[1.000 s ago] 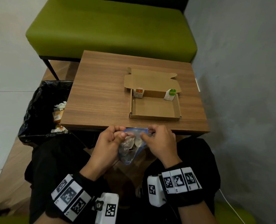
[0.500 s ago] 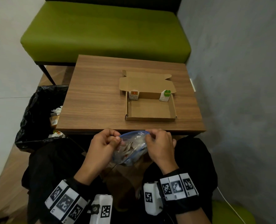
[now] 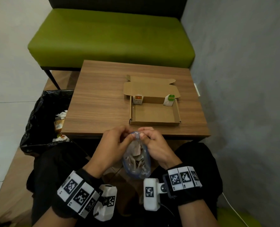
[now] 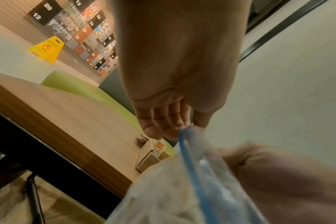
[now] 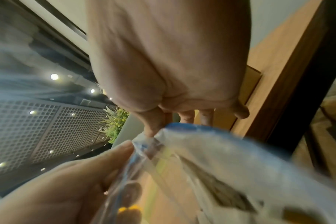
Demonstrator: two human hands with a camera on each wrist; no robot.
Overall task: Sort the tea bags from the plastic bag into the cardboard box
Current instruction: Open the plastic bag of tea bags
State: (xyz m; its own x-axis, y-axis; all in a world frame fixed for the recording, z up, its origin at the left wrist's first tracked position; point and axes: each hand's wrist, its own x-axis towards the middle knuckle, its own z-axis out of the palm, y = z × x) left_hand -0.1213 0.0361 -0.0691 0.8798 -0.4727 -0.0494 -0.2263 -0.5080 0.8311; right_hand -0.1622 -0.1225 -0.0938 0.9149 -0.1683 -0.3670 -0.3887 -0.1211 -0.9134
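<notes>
A clear plastic bag (image 3: 136,161) with a blue zip edge hangs over my lap, several tea bags inside. My left hand (image 3: 114,143) and right hand (image 3: 152,141) both pinch its top edge, close together, just below the table's front edge. The same bag (image 4: 192,181) fills the lower left wrist view, and the bag (image 5: 211,159) is blurred in the right wrist view. An open cardboard box (image 3: 154,122) lies on the wooden table (image 3: 100,102). A tea bag with a red tag (image 3: 138,99) stands in its far left corner, one with a green tag (image 3: 169,99) in its far right corner.
A black-lined waste bin (image 3: 42,122) with rubbish stands left of the table. A green bench (image 3: 111,38) sits behind the table, and a grey wall (image 3: 242,79) closes the right side. A yellow floor sign (image 4: 47,49) shows far off in the left wrist view.
My hands have drawn closer together at the bag's top edge, and the bag now hangs narrower and longer between them. The box and its two tea bags have not moved.
</notes>
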